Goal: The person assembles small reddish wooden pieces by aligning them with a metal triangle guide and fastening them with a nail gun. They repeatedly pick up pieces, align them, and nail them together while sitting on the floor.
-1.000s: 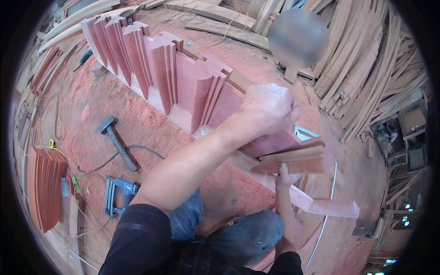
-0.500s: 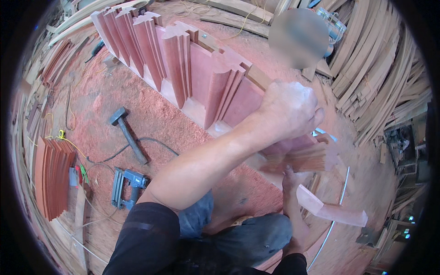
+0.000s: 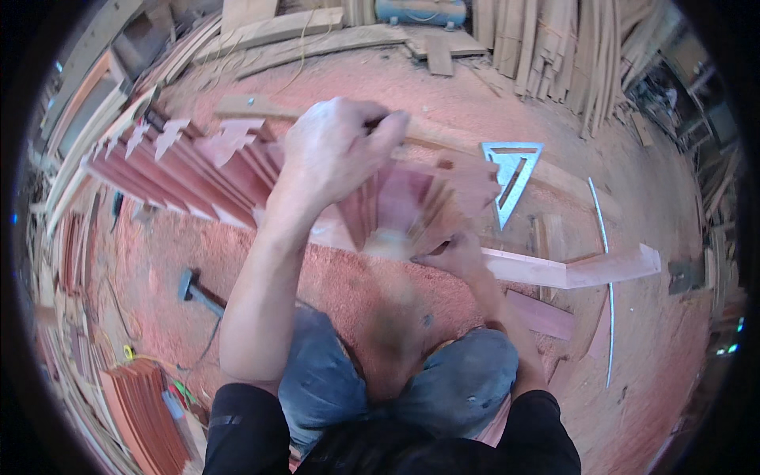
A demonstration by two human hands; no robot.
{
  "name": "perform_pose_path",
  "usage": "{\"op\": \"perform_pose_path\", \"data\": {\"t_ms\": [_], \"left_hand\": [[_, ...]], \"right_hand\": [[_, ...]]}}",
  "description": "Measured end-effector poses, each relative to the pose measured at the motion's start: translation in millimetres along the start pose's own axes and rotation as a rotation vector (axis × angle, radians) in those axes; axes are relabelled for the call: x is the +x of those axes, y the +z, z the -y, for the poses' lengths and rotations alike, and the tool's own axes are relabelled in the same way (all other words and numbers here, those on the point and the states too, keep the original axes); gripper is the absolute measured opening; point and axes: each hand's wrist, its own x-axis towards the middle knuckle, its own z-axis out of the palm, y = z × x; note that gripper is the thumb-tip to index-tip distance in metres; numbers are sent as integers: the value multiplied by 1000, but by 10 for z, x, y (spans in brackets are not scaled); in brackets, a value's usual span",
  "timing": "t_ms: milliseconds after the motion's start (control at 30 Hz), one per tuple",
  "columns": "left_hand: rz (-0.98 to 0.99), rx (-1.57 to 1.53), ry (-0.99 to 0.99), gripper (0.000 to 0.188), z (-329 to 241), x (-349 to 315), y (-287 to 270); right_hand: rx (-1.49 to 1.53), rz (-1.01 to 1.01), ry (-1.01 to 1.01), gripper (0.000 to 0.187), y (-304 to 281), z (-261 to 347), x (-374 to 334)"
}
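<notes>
"What are the hands doing?"
"I see the left hand (image 3: 340, 150) curled over the pink fluted panel (image 3: 239, 161); I can't tell what it grips. The right hand (image 3: 459, 255) pinches the moulded block (image 3: 469, 188) low down."
"Where's that?"
"At the panel's right end, near a metal triangle (image 3: 520, 180)."

The post (image 3: 469, 194) in our right hand (image 3: 455, 253) now stands more upright, notched end up, where it lay slanted. Our left hand (image 3: 336, 150) loosens from its fist, thumb reaching out. Our view turns, showing the set square (image 3: 519, 176) whole.
</notes>
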Motion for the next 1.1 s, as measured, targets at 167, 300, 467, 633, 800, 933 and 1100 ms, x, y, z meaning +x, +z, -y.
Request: {"op": "perform_pose_path", "data": {"t_ms": [167, 300, 467, 633, 800, 933, 1100], "left_hand": [[23, 34, -47, 46, -89, -11, -26], [22, 13, -50, 46, -67, -16, -8], [5, -14, -27, 46, -6, -10, 4], [41, -10, -89, 47, -14, -7, -3], [41, -19, -66, 47, -30, 2, -5], [33, -6, -47, 48, -10, 8, -14], [36, -20, -85, 48, 11, 4, 5]], "right_hand": [[-89, -83, 105, 117, 82, 16, 65], [-26, -50, 102, 119, 32, -8, 48], [244, 20, 75, 104, -12, -78, 54], [831, -171, -218, 74, -170, -361, 124], [446, 42, 8, 71, -295, -403, 4], [695, -96, 88, 84, -290, -105, 67], [668, -294, -313, 112, -462, 126, 119]]}}
